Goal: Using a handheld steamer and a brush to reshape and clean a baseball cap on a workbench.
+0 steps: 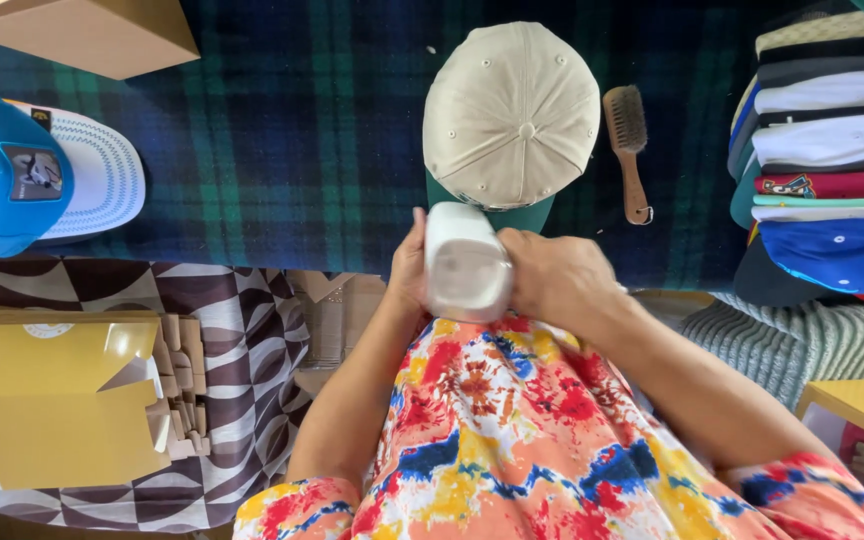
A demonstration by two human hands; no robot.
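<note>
Both the left hand [409, 268] and right hand [555, 277] are clasping, fingers curled around its sides, a white rounded container [465, 262] held just before the beige cap [511, 113], probably light, rigid, smooth plastic, best gripped mid-body.

Counter [282, 150] covered with dark blue-green plaid cloth, spans the far half of view. On it: beige cap [512, 112] with green brim at centre, crown up; wooden-handled brush [630, 150] just right of it, bristle end far. Far left corner: cardboard box [87, 35], partly cut off. Left edge: blue cap [2, 165] lying over a white mesh cap [102, 178], touching. Right edge: stack of folded caps [832, 160] in many colours, brims overlapping, running far to near.
</note>
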